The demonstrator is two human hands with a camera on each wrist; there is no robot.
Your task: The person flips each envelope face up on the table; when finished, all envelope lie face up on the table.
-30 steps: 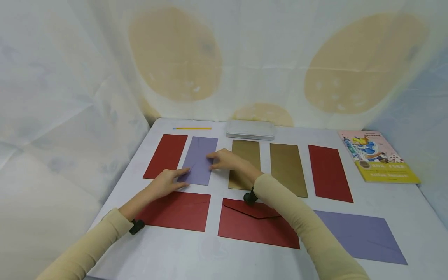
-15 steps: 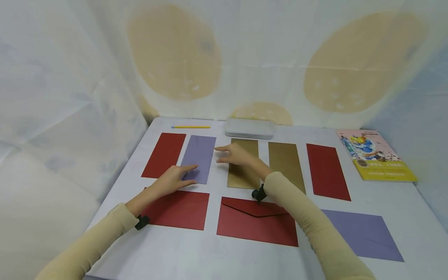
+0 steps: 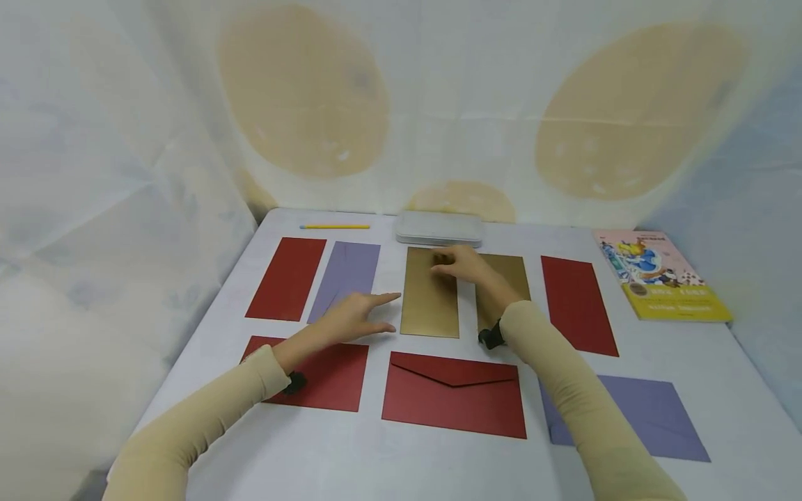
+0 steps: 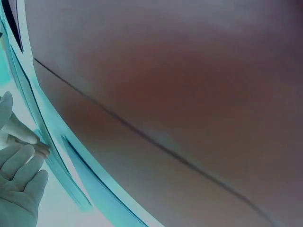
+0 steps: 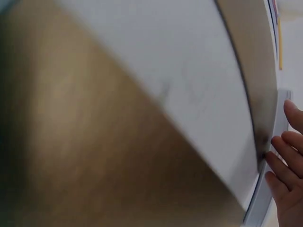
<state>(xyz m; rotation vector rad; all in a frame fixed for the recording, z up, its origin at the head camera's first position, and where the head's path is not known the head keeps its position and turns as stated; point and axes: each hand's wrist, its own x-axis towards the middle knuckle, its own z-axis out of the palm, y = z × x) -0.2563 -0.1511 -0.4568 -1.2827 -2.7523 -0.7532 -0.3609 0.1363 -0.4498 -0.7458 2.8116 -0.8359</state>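
Note:
Two gold envelopes lie upright in the back row. My right hand [image 3: 462, 264] is over the upper right of the left gold envelope [image 3: 429, 306], fingers reaching toward its top edge and holding nothing. The right gold envelope [image 3: 501, 275] is partly covered by my right forearm. With index finger and thumb spread, my left hand [image 3: 351, 319] points at the left edge of the left gold envelope, overlapping the lower part of a purple envelope [image 3: 351, 268]. In the right wrist view, the fingertips of my right hand [image 5: 286, 165] are right at the gold envelope's far end.
Red envelopes [image 3: 288, 278] [image 3: 576, 306] flank the back row. In front lie a red envelope [image 3: 338, 383], a red one with its flap showing [image 3: 451, 403] and a purple one [image 3: 658, 417]. Behind are a yellow pencil [image 3: 335, 226], a metal case [image 3: 438, 227] and a picture book [image 3: 664, 275].
Both hands have moved right, off the purple envelope toward the left gold one. The right hand has also moved back, toward the gold envelope's top. The camera view has shifted slightly.

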